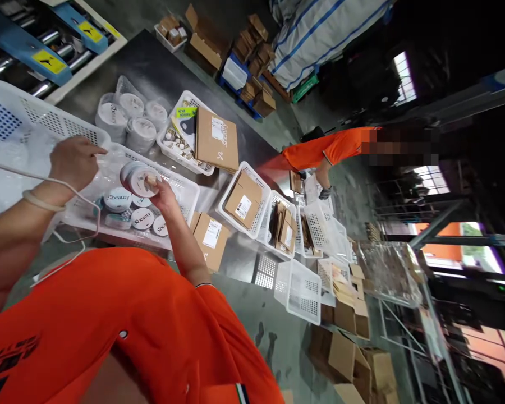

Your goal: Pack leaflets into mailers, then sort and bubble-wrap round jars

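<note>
My right hand (165, 195) grips a short stack of round, white-lidded jars (139, 180), with its thumb on top. The stack is above a white perforated basket (187, 193). Across from it, my left hand (74, 164) stretches out its index finger, its other fingers curled at crumpled clear plastic wrap (106, 168); their hold is partly hidden. Under both hands, several lidded jars (118, 199) marked "beauty" lie in the basket. Beyond the basket, more jars stand in clear wrapping (141, 133) on the dark tabletop (147, 62).
A white cable (37, 173) crosses my left forearm. Further baskets hold a flat cardboard parcel (216, 137) and other parcels (243, 202). A roller conveyor (46, 56) is at upper left. A co-worker's orange sleeve (332, 147) reaches over the table's far end. Open cartons (340, 359) lie below.
</note>
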Demonstrator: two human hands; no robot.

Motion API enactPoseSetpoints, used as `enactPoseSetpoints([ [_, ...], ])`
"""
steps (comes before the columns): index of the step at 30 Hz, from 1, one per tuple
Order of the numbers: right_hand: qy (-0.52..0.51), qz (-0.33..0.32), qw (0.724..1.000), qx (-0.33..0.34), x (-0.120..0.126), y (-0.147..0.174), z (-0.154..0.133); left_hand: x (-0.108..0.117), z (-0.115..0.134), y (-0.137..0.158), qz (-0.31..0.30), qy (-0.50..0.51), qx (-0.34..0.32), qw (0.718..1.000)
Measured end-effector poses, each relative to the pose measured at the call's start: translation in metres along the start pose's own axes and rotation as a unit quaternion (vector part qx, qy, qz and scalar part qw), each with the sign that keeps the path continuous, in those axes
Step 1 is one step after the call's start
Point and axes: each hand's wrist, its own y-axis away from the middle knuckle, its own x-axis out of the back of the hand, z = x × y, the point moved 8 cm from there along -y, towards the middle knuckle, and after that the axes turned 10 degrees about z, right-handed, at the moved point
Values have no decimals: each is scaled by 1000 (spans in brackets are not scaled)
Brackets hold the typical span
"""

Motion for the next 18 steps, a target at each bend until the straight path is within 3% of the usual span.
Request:
enactPoseSetpoints([
  [3,-84,55,992,-75,29,8,2,-15,19,1,-17,-50,-24,998],
  [6,-110,158,981,8,66,17,-24,-30,32,1,-32,-22,-37,999],
  [8,-95,182,975,83,75,24,-40,-41,39,3,-55,0,-59,997],
  [14,74,160,964,201,30,28,-36,-67,43,14,-91,36,-90,991],
  [18,254,171,926,222,16,23,-19,-72,32,17,-70,59,-71,993],
])
